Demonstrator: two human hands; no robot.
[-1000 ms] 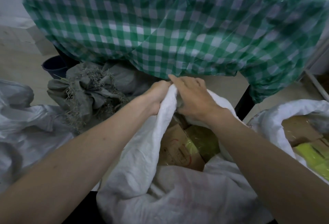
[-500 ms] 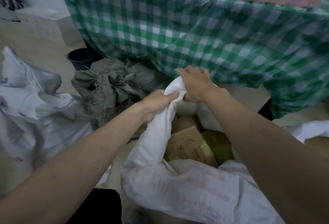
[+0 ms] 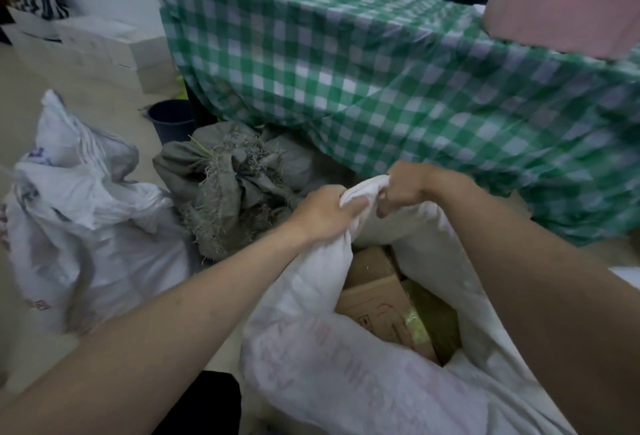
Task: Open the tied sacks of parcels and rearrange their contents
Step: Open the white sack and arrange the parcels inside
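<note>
- Front and centre, head view: white sack (image 3: 346, 382), woven plastic, standing on the floor (image 3: 97, 99) just before the person. Mouth already partly open; the far rim is gathered into a twisted bunch and lifted, probably so the mouth can be worked wider.
- Left hand (image 3: 325, 213): fingers clamped on the bunched rim from the left, the cloth running down from the fist into the sack's near wall.
- Right hand (image 3: 405, 189): fingers curled and pinching the same bunch from the right, close beside the left hand. The two grips look set to pull the twist apart.
- Cardboard box (image 3: 377, 299): brown, lying inside the sack below both hands, not touched by either. A yellow-green packet (image 3: 415, 324) lies against it.
- Second white sack (image 3: 86, 227): slumped on the floor to the left, well apart from the hands; whether tied, cannot tell.
- Grey sack (image 3: 228, 189): frayed and knotted, between the second white sack and the counter; judged not yet opened.
- Counter (image 3: 346, 71): behind the sacks, draped in a green checked cloth; a pink box (image 3: 568, 2) stands on its right end.
- Dark bucket (image 3: 171, 119): on the floor beside the counter's left corner.
</note>
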